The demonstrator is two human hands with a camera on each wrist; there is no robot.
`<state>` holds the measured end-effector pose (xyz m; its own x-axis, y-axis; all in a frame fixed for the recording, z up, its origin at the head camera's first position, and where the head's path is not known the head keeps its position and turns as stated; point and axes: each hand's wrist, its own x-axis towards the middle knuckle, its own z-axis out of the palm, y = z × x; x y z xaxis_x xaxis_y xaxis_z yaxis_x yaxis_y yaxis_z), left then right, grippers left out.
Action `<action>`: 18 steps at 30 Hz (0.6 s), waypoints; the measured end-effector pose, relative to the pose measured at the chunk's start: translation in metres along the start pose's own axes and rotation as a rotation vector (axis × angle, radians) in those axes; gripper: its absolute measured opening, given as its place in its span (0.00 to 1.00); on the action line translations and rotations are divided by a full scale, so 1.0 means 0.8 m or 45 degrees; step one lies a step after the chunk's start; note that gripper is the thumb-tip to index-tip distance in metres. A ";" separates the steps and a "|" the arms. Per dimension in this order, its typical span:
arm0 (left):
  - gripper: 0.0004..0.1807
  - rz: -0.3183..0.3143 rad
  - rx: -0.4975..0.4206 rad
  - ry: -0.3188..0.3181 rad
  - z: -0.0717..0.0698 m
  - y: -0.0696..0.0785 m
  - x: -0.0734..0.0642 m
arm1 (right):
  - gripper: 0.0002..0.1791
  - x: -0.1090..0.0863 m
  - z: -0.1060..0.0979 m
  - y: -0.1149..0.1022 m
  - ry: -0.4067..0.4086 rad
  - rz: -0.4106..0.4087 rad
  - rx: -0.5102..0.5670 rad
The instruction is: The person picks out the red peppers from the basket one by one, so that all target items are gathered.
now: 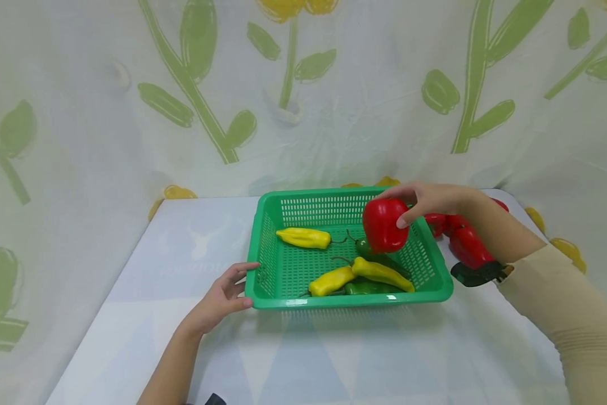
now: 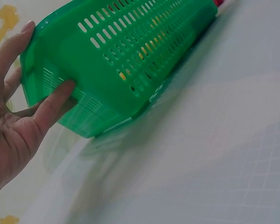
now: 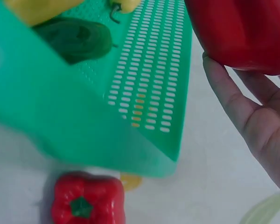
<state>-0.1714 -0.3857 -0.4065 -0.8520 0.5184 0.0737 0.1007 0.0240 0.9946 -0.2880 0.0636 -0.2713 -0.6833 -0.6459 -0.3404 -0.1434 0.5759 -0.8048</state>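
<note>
A red bell pepper (image 1: 386, 225) is held in my right hand (image 1: 425, 203), raised over the right side of a green plastic basket (image 1: 349, 302). In the right wrist view, the fingers curve under the red pepper (image 3: 245, 35). My left hand (image 1: 222, 298) rests against the basket's left end, fingers spread along its rim; in the left wrist view its thumb lies on the basket wall (image 2: 84, 60). Inside the basket are a yellow pepper (image 1: 303, 238) at the back left, two more yellow peppers (image 1: 381, 274) at the front right, and dark green peppers (image 1: 369, 287).
Several more red bell peppers (image 1: 467, 247) lie on the white table (image 1: 181, 253) right of the basket, partly behind my right forearm. A curtain (image 1: 359, 101) printed with leaves and flowers hangs behind the table.
</note>
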 end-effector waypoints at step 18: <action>0.35 -0.010 0.000 0.000 0.002 0.001 0.000 | 0.40 -0.072 -0.018 0.032 0.051 0.021 0.098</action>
<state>-0.1704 -0.3844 -0.4055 -0.8529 0.5179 0.0657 0.0940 0.0285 0.9952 -0.2627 0.1232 -0.2654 -0.7133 -0.6153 -0.3355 -0.0777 0.5452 -0.8347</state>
